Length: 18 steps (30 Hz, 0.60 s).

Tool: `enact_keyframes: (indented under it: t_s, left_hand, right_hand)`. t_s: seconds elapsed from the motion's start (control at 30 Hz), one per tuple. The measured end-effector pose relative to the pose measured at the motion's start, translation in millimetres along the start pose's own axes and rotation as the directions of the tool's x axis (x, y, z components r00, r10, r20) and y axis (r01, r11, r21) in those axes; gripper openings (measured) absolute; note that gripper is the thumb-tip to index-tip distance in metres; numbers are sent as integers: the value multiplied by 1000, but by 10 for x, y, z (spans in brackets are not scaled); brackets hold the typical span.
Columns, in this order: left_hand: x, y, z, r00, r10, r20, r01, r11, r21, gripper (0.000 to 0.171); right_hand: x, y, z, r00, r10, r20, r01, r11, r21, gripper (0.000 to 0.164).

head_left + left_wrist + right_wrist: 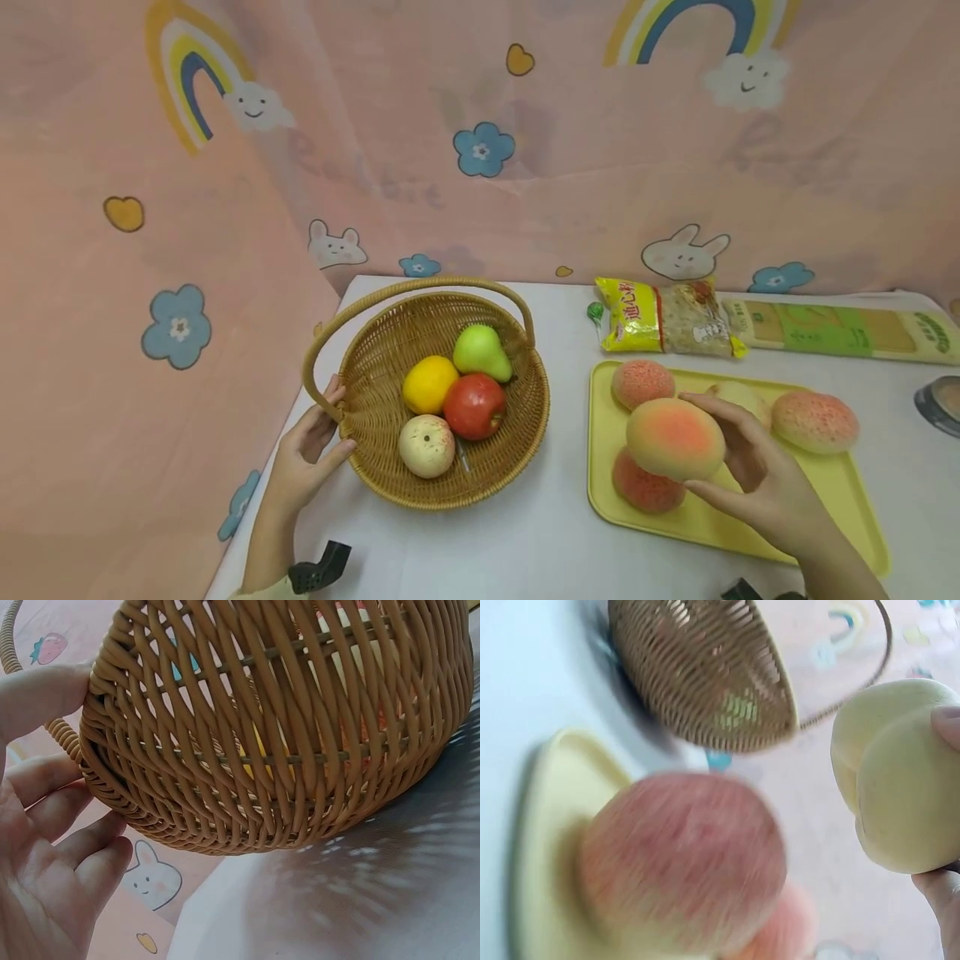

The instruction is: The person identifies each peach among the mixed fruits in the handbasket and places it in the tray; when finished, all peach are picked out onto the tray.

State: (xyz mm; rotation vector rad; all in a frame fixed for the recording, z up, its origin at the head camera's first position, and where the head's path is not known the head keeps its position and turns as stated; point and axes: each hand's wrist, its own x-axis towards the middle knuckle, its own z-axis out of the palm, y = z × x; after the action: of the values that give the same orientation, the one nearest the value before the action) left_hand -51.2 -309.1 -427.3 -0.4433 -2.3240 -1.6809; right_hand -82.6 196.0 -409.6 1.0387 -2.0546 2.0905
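Observation:
My left hand grips the rim of a round wicker basket beside the base of its arched handle. The left wrist view shows the thumb and fingertips against the woven edge. Inside the basket lie a yellow fruit, a green pear, a red apple and a pale speckled round fruit. Above the yellow tray, my right hand holds a yellow peach with an orange blush, between thumb and fingers. Its cleft shows in the right wrist view.
On the tray are reddish peaches and a pale fruit, partly hidden. Behind it lie a yellow-and-clear food packet, a green-banded long packet and a green-wrapped lollipop. A dark round object sits far right.

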Motion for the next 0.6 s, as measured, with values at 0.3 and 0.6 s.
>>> enact_keyframes:
  t_s: [0.3, 0.6]
  left_hand:
    - [-9, -34, -6, 1000, 29, -1, -29, 1000, -4, 65]
    - [4, 10, -1, 1000, -4, -3, 4, 1000, -15, 66]
  right_hand:
    - [-569, 2, -197, 931, 254, -261, -336, 876, -347, 92]
    - [-883, 233, -417, 847, 406, -343, -527, 725, -444, 90]
